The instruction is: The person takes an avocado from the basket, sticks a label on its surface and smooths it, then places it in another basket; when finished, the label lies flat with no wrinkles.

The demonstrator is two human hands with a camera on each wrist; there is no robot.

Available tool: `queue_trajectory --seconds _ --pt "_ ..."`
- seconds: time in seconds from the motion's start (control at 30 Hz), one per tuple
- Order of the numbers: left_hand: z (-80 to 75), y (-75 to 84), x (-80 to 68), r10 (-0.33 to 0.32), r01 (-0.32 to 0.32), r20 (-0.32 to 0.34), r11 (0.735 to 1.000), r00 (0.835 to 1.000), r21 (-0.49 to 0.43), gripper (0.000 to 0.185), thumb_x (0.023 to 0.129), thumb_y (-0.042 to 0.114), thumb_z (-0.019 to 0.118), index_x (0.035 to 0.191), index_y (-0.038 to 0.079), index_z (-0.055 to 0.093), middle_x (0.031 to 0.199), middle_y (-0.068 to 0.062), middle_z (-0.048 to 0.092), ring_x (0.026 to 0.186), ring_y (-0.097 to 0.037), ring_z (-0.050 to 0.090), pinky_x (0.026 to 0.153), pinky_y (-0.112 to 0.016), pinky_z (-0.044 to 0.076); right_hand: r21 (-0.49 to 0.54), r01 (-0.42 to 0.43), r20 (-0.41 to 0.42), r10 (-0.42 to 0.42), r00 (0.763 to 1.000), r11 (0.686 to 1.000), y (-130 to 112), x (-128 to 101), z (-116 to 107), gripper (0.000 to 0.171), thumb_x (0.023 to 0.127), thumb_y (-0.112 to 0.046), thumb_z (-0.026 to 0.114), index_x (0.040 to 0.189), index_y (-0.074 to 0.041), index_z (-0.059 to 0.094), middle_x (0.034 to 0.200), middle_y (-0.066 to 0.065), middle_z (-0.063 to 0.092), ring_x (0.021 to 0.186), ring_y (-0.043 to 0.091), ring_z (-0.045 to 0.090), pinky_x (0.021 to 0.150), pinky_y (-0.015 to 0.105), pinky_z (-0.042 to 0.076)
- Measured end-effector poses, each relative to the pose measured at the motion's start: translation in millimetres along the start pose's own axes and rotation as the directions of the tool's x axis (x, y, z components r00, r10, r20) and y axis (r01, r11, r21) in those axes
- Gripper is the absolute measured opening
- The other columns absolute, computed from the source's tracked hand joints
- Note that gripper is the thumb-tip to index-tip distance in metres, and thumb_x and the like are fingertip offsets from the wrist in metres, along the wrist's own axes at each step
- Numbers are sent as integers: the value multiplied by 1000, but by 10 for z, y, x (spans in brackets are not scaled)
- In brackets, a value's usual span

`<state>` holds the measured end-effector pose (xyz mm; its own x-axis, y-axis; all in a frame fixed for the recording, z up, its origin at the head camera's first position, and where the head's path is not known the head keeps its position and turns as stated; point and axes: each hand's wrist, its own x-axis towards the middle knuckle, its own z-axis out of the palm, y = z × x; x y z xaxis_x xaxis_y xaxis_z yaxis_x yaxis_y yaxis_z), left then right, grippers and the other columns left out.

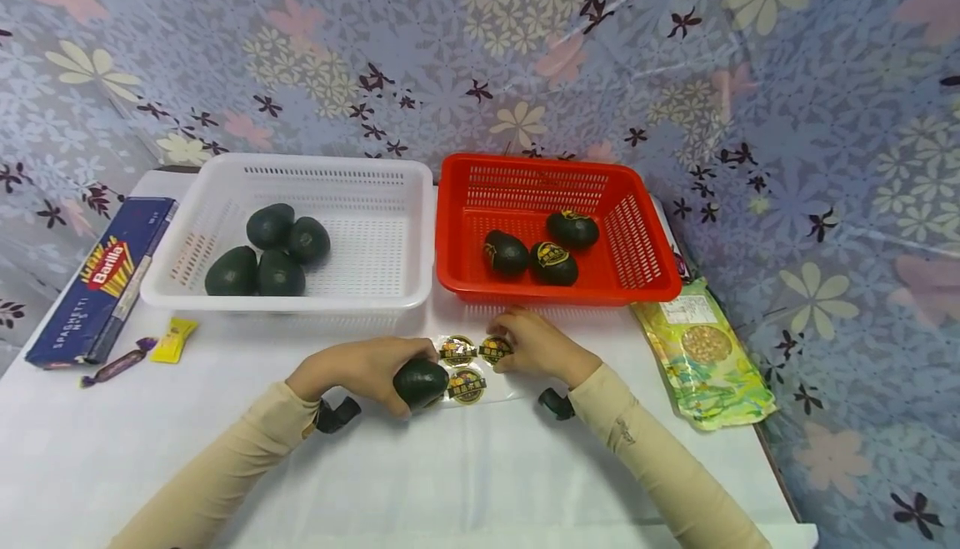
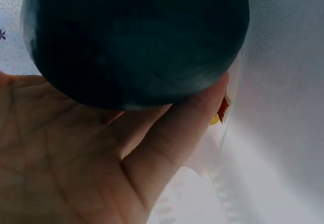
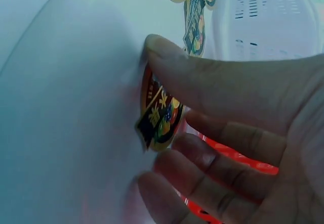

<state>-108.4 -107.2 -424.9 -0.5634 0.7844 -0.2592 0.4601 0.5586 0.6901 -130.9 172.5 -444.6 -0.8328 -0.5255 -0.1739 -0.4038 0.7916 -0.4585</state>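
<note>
My left hand point(image 1: 372, 372) grips a dark green avocado point(image 1: 420, 382) just above the table, at the left end of a clear sheet of stickers. In the left wrist view the avocado point(image 2: 142, 42) fills the top, fingers curved round its underside. Round black-and-gold fruit stickers point(image 1: 467, 386) lie on the sheet. My right hand point(image 1: 538, 344) is over the sheet's right part, at one sticker point(image 1: 496, 350). The right wrist view shows the thumb point(image 3: 164, 49) touching that sticker's point(image 3: 161, 115) edge, the other fingers loosely bent beside it; no pinch is visible.
A white basket point(image 1: 375, 303) behind my left hand holds several avocados point(image 1: 281, 272). Beside it, a red basket point(image 1: 540, 292) holds three stickered avocados point(image 1: 553, 263). At left are a spaghetti box point(image 1: 105, 282) and two wrapped sweets point(image 1: 174, 341); a yellow-green packet point(image 1: 705, 357) lies right.
</note>
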Motion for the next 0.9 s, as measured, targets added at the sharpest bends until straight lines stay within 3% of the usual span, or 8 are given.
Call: queue_trajectory --seconds 0.47,0.9 --pt "22 28 -32 -51 51 8 998 999 36 62 67 17 90 118 17 54 112 2 64 101 -13 57 91 -29 47 23 -49 -28 49 998 999 -39 2 16 41 68 -15 93 101 -8 69 89 4 61 85 16 52 80 31 46" --pt "32 33 -26 -59 59 12 998 998 26 62 67 17 90 117 18 54 110 2 64 99 -13 57 89 -30 46 2 -92 -15 92 996 996 -62 33 23 40 69 -17 92 98 -8 67 90 4 59 86 17 51 82 33 46"
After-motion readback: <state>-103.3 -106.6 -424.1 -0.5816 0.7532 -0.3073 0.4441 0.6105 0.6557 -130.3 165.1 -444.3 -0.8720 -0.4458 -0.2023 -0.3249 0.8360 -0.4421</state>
